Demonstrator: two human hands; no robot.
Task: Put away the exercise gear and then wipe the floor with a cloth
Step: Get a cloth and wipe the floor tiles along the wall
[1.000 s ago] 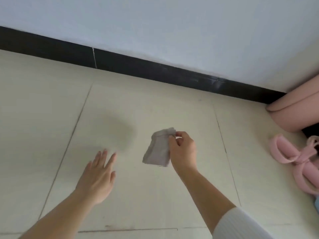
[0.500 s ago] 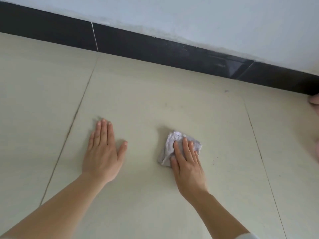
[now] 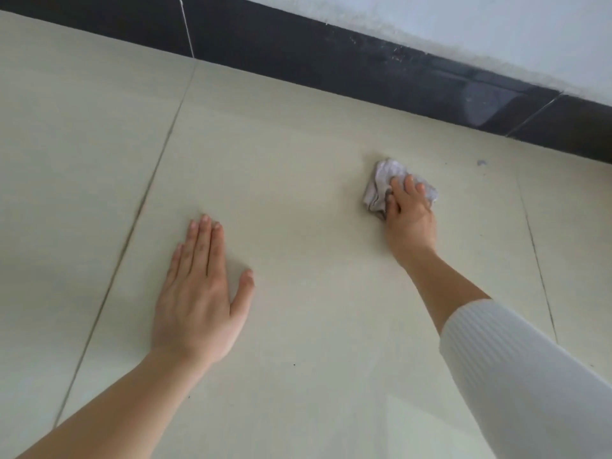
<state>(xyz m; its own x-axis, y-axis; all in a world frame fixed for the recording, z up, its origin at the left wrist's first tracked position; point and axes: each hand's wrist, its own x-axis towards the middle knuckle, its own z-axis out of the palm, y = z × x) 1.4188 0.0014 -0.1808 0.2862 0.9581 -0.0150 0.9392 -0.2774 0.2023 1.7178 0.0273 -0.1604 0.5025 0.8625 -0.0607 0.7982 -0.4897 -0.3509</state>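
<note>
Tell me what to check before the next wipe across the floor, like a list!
1. Cloth is under the right hand, pressed to the floor: ok.
2. Left hand lies flat on the floor for support: ok.
3. The way from the cloth to the bluish speck near the black baseboard is free: ok.
4. Small dark speck nearer the person is wiped off: not ok.
5. Exercise gear is put away: cannot tell, none in view.
6. Cloth is damp enough: cannot tell.
</note>
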